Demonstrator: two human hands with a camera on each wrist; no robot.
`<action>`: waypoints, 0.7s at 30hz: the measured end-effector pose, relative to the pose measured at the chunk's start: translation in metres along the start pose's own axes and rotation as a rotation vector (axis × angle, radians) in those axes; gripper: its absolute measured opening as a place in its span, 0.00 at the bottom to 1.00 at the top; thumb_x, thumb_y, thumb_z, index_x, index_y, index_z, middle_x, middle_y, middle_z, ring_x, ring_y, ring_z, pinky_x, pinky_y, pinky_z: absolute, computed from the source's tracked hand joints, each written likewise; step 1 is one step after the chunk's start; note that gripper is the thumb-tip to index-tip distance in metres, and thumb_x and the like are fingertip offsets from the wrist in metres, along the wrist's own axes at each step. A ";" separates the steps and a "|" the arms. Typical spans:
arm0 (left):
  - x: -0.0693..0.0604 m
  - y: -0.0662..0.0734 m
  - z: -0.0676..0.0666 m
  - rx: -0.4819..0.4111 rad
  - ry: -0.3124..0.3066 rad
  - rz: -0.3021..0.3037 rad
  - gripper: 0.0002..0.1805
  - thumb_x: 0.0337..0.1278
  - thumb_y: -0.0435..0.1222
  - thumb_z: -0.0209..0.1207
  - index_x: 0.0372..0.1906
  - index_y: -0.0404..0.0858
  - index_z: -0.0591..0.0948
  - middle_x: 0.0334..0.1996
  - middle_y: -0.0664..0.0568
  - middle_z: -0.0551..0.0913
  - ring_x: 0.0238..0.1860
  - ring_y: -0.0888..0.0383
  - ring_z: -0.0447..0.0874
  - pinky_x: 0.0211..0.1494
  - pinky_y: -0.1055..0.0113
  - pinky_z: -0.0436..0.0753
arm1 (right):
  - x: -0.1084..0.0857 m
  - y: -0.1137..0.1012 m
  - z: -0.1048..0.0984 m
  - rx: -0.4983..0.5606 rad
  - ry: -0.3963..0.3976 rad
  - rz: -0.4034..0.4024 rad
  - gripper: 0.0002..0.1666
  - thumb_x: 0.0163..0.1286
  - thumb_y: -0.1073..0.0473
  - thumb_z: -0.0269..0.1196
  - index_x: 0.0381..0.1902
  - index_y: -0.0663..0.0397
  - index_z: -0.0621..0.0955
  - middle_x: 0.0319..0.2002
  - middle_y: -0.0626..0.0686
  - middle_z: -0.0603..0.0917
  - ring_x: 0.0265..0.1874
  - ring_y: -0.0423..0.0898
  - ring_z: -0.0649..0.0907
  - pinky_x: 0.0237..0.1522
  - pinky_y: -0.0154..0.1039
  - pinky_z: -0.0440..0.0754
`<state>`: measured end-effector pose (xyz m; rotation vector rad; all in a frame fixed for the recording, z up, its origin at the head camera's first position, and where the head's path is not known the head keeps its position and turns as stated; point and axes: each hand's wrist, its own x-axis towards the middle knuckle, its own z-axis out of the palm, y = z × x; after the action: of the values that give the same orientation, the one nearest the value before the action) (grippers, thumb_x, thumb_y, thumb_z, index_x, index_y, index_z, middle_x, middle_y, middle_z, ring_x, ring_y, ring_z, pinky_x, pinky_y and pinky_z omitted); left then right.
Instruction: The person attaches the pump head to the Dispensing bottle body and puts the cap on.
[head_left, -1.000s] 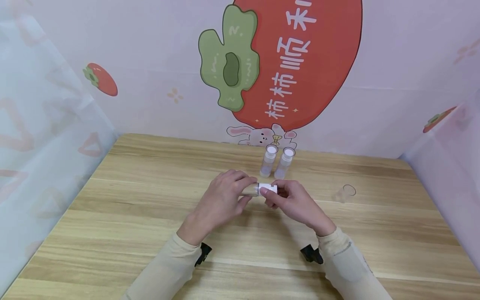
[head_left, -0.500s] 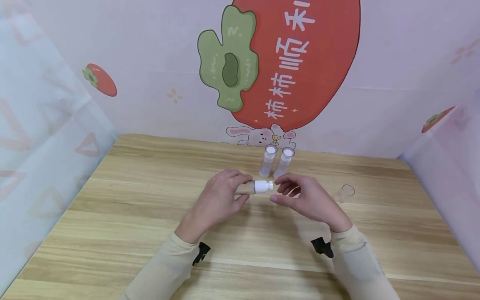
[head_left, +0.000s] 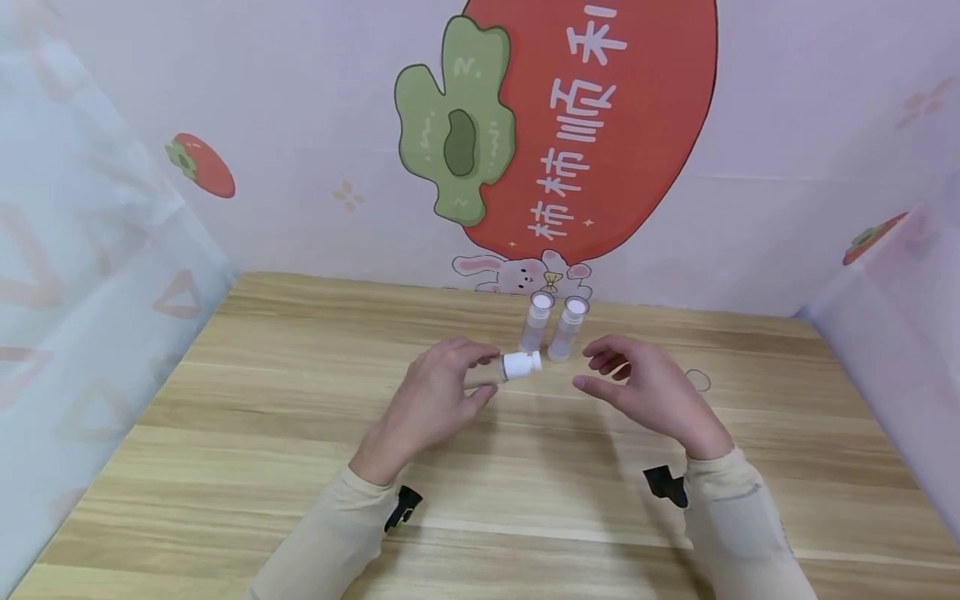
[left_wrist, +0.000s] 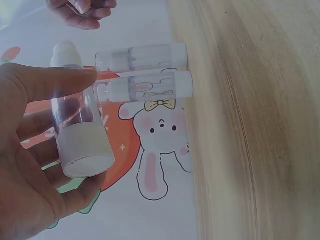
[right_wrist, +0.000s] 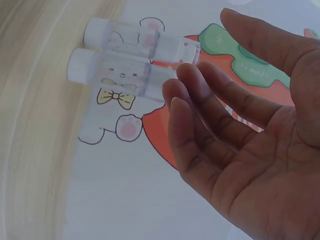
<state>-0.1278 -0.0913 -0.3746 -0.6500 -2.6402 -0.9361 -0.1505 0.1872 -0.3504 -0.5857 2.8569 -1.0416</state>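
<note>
My left hand grips a small clear pump bottle with a white pump top and white base. In the head view the bottle lies nearly level above the table, its white end pointing right. Its clear body is mostly covered by the fingers there. My right hand hovers to the right, apart from the bottle, fingers loosely bent around nothing. Behind the hands stand two similar clear bottles, a left bottle and a right bottle, upright side by side, each under a clear cover.
A clear cap rests on the table right of my right hand, partly hidden behind it. The wooden table ends at a printed backdrop at the back, with cloth side walls.
My right hand has let go of the bottle's white end and moved right. The white pump top now shows uncovered. My left hand still holds the bottle, shifted slightly left and tilted.
</note>
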 end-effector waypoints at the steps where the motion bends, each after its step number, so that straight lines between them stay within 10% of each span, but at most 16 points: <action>1: 0.000 0.000 0.000 -0.011 0.003 -0.010 0.21 0.47 0.31 0.76 0.50 0.37 0.87 0.44 0.50 0.88 0.41 0.54 0.85 0.41 0.58 0.82 | 0.000 0.001 -0.002 -0.003 0.008 0.004 0.20 0.63 0.54 0.74 0.49 0.58 0.83 0.41 0.52 0.86 0.42 0.48 0.84 0.46 0.48 0.82; 21: 0.002 -0.011 0.005 -0.142 0.037 -0.081 0.20 0.48 0.30 0.76 0.49 0.34 0.87 0.43 0.48 0.88 0.42 0.49 0.86 0.49 0.55 0.82 | -0.014 0.037 -0.026 -0.162 0.141 -0.001 0.27 0.63 0.53 0.74 0.55 0.63 0.82 0.53 0.61 0.82 0.51 0.59 0.80 0.48 0.57 0.81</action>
<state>-0.1355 -0.0947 -0.3831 -0.5545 -2.6029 -1.1554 -0.1538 0.2337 -0.3548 -0.5437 3.0859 -0.8920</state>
